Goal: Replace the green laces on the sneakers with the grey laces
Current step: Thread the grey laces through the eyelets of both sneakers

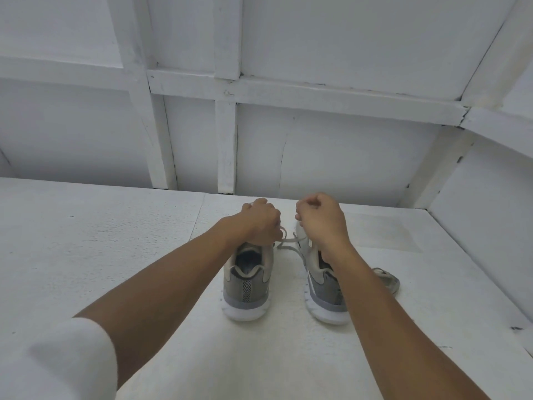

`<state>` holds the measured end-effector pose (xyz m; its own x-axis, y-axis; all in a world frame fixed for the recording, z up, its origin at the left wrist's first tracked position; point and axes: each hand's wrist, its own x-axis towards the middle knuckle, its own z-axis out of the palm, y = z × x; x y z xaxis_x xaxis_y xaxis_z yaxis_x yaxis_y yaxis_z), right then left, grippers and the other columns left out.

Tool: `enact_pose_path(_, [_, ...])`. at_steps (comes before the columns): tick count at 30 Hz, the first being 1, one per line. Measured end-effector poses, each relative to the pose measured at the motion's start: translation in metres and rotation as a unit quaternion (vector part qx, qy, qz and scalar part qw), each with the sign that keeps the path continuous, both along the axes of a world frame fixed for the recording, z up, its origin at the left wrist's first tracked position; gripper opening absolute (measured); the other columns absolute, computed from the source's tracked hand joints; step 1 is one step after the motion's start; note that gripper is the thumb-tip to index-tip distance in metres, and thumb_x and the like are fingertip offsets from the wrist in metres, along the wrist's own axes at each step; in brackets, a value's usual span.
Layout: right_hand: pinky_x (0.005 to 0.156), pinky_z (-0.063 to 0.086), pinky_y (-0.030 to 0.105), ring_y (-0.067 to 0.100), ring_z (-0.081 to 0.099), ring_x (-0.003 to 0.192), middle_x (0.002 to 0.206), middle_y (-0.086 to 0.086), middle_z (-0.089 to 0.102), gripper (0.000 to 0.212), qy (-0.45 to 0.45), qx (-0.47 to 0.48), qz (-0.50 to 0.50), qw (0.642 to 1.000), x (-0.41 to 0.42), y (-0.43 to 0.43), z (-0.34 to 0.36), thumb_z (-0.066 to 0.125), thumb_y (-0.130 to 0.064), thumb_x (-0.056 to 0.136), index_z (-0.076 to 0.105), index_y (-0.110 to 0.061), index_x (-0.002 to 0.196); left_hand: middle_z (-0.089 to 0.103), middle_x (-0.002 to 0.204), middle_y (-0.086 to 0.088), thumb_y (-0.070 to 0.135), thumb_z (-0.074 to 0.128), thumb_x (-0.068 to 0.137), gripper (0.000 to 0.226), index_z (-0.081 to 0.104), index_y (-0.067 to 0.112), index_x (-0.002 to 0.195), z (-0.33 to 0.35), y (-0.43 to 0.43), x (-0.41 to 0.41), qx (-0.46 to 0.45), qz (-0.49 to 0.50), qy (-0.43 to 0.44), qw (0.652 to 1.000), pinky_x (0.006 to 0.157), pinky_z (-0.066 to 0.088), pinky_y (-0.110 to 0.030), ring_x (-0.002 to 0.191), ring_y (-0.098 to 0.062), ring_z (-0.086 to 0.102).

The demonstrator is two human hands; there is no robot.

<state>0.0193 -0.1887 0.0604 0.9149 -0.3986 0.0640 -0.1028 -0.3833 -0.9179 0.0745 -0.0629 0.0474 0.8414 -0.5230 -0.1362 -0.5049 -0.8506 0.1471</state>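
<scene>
Two grey sneakers with white soles stand heel-toward-me on the white table: the left sneaker (248,281) and the right sneaker (324,287). My left hand (261,222) is curled over the front of the left sneaker, hiding its tongue and eyelets. My right hand (321,219) is curled above the front of the right sneaker. A grey lace (288,242) runs loose between the two hands and the shoes; its ends disappear under the fingers. A bundle of laces (388,280) lies right of the right sneaker, partly behind my right forearm; its colour looks greyish.
The white table (115,241) stretches wide to the left and toward me. A white panelled wall (317,154) rises just behind the shoes, and a side wall (484,226) closes the right edge.
</scene>
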Motion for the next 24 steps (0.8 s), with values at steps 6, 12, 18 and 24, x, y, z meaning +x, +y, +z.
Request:
enact_pose_path(6, [0.084, 0.049, 0.031, 0.017, 0.056, 0.097, 0.103, -0.003, 0.064, 0.028, 0.043, -0.140, 0.047, 0.988, -0.003, -0.004, 0.003, 0.059, -0.022, 0.088, 0.066, -0.021, 0.116, 0.065, 0.105, -0.008, 0.033, 0.046, 0.088, 0.030, 0.062, 0.007, 0.087, 0.022, 0.015, -0.005, -0.284, 0.069, 0.104, 0.951, 0.090, 0.051, -0.042, 0.096, -0.025, 0.061])
enact_pose_path(12, [0.055, 0.040, 0.025, 0.013, 0.057, 0.064, 0.078, -0.002, 0.064, 0.019, 0.058, -0.180, 0.116, 0.975, 0.003, 0.002, 0.007, 0.052, -0.041, 0.095, 0.066, -0.028, 0.094, 0.054, 0.133, 0.005, 0.024, 0.055, 0.089, 0.016, 0.058, 0.019, 0.075, 0.056, 0.015, -0.027, -0.397, 0.049, 0.104, 0.910, 0.096, 0.038, -0.030, 0.124, -0.016, 0.051])
enact_pose_path(18, [0.054, 0.048, 0.025, 0.015, 0.066, 0.060, 0.088, 0.005, 0.070, 0.025, 0.084, -0.009, 0.094, 0.992, 0.021, -0.013, 0.025, 0.038, -0.006, 0.093, 0.062, -0.010, 0.100, 0.043, 0.146, 0.007, 0.032, 0.060, 0.092, 0.015, 0.069, 0.022, 0.086, 0.041, 0.024, -0.053, -0.395, 0.053, 0.049, 0.916, 0.094, 0.028, -0.024, 0.125, -0.002, 0.041])
enact_pose_path(24, [0.061, 0.055, 0.026, 0.022, 0.058, 0.068, 0.087, 0.015, 0.059, 0.024, 0.044, 0.227, 0.102, 0.968, 0.030, -0.019, 0.044, 0.038, 0.003, 0.094, 0.056, 0.007, 0.109, 0.045, 0.143, 0.006, 0.035, 0.062, 0.092, 0.010, 0.068, 0.036, 0.085, 0.008, 0.031, -0.071, -0.403, 0.079, 0.031, 0.911, 0.105, 0.030, -0.029, 0.137, -0.008, 0.033])
